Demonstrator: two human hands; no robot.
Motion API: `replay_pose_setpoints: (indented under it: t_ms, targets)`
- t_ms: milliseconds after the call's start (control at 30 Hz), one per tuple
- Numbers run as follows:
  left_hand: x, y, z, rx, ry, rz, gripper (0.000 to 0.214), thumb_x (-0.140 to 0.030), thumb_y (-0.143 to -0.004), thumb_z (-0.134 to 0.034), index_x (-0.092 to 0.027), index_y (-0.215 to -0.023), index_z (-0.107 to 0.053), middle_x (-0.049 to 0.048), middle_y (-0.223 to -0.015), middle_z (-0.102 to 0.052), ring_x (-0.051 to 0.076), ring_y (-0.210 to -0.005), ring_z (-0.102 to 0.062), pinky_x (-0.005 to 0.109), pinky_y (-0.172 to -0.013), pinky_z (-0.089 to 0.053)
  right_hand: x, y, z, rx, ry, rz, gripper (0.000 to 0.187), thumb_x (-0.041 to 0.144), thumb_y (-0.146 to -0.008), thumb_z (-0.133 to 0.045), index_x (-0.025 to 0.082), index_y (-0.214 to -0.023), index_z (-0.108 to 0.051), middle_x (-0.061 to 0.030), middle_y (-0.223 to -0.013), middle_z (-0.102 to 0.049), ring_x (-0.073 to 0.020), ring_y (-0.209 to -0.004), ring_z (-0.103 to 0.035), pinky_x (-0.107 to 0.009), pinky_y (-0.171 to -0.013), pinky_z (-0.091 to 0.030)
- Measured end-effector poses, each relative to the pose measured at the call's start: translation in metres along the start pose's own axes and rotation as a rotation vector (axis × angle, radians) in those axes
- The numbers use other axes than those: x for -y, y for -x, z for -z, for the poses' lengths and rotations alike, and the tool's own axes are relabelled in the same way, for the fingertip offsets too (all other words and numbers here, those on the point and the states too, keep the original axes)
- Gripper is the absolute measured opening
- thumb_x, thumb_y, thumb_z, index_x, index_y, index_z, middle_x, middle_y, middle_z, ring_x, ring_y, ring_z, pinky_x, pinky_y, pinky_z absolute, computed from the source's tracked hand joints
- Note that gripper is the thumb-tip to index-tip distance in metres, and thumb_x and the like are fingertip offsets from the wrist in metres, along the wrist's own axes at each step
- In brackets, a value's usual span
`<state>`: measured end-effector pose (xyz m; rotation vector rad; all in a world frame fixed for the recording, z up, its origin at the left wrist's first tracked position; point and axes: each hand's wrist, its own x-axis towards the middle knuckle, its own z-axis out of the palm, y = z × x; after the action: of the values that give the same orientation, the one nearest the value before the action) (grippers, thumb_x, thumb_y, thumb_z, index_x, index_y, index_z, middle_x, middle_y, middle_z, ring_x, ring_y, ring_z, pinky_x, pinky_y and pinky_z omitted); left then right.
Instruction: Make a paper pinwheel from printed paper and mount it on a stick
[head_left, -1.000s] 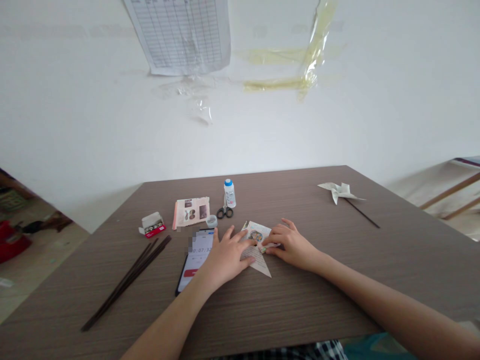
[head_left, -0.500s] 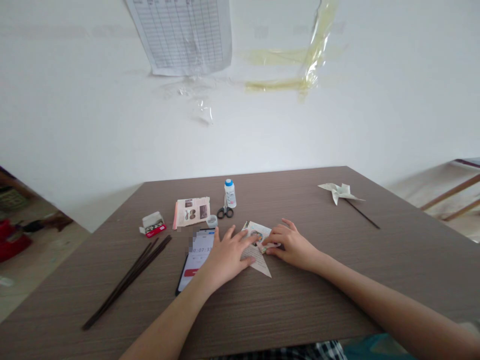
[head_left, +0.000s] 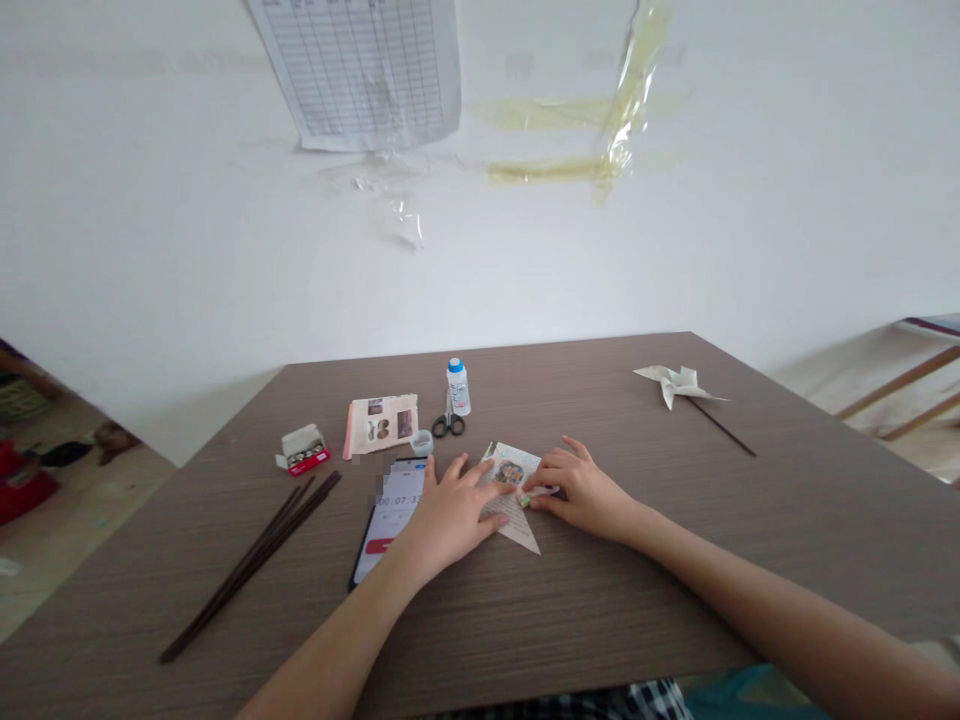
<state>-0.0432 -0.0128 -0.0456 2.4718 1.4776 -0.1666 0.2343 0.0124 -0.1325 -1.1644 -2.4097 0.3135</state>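
A printed sheet of paper (head_left: 517, 520), folded into a pointed shape, lies on the brown table (head_left: 525, 620) in front of me. My left hand (head_left: 450, 515) lies flat on its left part with the fingers spread. My right hand (head_left: 581, 492) rests on the paper's right edge, fingers curled and pinching the fold there. A phone (head_left: 390, 515) with a timer on its screen lies just left of my left hand.
Behind the paper stand a glue bottle (head_left: 458, 386), black scissors (head_left: 448, 424), a tape roll (head_left: 422, 441), a booklet (head_left: 382, 422) and a small red and white box (head_left: 304, 449). Several dark sticks (head_left: 255, 560) lie at the left. A paper pinwheel (head_left: 679, 383) lies at the far right.
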Motion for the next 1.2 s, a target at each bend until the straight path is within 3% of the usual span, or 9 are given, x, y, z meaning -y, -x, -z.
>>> replay_pose_setpoints:
  t_ms: [200,333,433,567,767,933,1067,1200]
  targets:
    - [0.004,-0.003,-0.007,-0.012,-0.032,-0.003,0.058,-0.036,-0.127,-0.079,-0.047,-0.184,-0.077,0.0089,-0.205,-0.058,0.056,-0.194,-0.045,0.100,-0.154,-0.022,0.005,0.000,0.003,-0.013,0.002,-0.009,0.018,0.026,-0.117,-0.091,0.035,-0.127,-0.103,-0.0115,-0.119,-0.097,-0.0353,-0.123,-0.091,-0.076,-0.151,-0.046]
    - [0.006,-0.004,-0.011,-0.018,-0.030,-0.005,0.066,-0.036,-0.127,-0.080,-0.045,-0.191,-0.069,0.0121,-0.205,-0.059,0.056,-0.194,-0.046,0.101,-0.153,-0.023,0.009,0.000,0.007,0.010,0.005,-0.033,0.018,0.026,-0.115,-0.091,0.035,-0.126,-0.103,-0.0100,-0.118,-0.097,-0.0368,-0.123,-0.092,-0.081,-0.149,-0.048]
    - [0.008,-0.005,-0.014,-0.043,-0.035,-0.012,0.070,-0.036,-0.126,-0.080,-0.048,-0.193,-0.066,0.0094,-0.204,-0.060,0.055,-0.194,-0.047,0.096,-0.155,-0.026,0.011,-0.001,0.008,-0.008,0.005,-0.048,0.020,0.023,-0.111,-0.095,0.039,-0.121,-0.104,-0.0081,-0.117,-0.097,-0.0377,-0.123,-0.094,-0.076,-0.149,-0.051]
    - [0.009,-0.005,-0.015,-0.036,-0.053,-0.007,0.064,-0.038,-0.126,-0.078,-0.051,-0.188,-0.072,0.0063,-0.205,-0.060,0.055,-0.193,-0.047,0.094,-0.156,-0.029,0.011,-0.001,0.007,-0.017,0.008,-0.045,0.021,0.026,-0.111,-0.096,0.044,-0.116,-0.104,-0.0066,-0.114,-0.097,-0.0367,-0.120,-0.094,-0.069,-0.147,-0.055]
    - [0.008,-0.007,-0.012,0.002,-0.058,0.007,0.061,-0.040,-0.127,-0.077,-0.058,-0.184,-0.074,0.0033,-0.208,-0.055,0.057,-0.195,-0.044,0.099,-0.154,-0.024,0.007,-0.001,0.005,-0.015,0.008,-0.018,0.017,0.029,-0.114,-0.092,0.038,-0.123,-0.104,-0.0092,-0.113,-0.096,-0.0369,-0.117,-0.093,-0.079,-0.147,-0.051]
    - [0.007,-0.007,-0.008,0.030,-0.036,-0.004,0.060,-0.042,-0.127,-0.078,-0.056,-0.186,-0.073,0.0063,-0.209,-0.053,0.058,-0.196,-0.041,0.103,-0.151,-0.023,0.005,-0.001,0.005,0.007,-0.004,-0.011,0.016,0.027,-0.115,-0.092,0.032,-0.126,-0.103,-0.0108,-0.115,-0.095,-0.0367,-0.120,-0.092,-0.086,-0.146,-0.048]
    - [0.006,-0.004,-0.007,0.003,-0.011,-0.005,0.058,-0.037,-0.126,-0.079,-0.054,-0.182,-0.077,0.0068,-0.207,-0.056,0.056,-0.195,-0.043,0.103,-0.151,-0.022,0.005,-0.001,0.005,-0.001,-0.015,0.001,0.014,0.028,-0.117,-0.091,0.031,-0.125,-0.102,-0.0101,-0.115,-0.095,-0.0344,-0.120,-0.090,-0.083,-0.147,-0.047]
    - [0.007,-0.003,-0.009,-0.034,0.008,-0.018,0.055,-0.036,-0.123,-0.082,-0.052,-0.175,-0.084,0.0072,-0.203,-0.063,0.058,-0.192,-0.048,0.100,-0.152,-0.028,0.009,-0.001,0.007,-0.005,-0.003,-0.042,0.017,0.028,-0.115,-0.092,0.037,-0.125,-0.103,-0.0079,-0.115,-0.095,-0.0358,-0.120,-0.092,-0.077,-0.149,-0.049]
